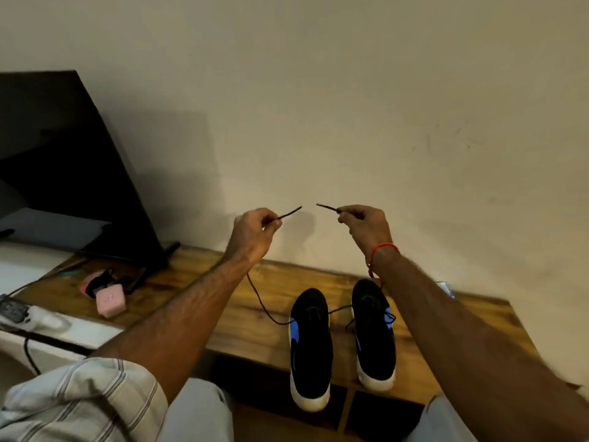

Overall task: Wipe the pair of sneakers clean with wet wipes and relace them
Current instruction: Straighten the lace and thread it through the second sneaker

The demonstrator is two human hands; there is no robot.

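We pinch one lace [259,298] tip in each raised hand, left hand [251,232] and right hand [366,226]. Below our hands, both sneakers [310,346] sit on the worktop [223,298]. We think lacing has only begun.

The table [255,301] is looking like shiny brown wood. The sneakers [310,346] are looking like soft black cloth with smooth white rubber edges.
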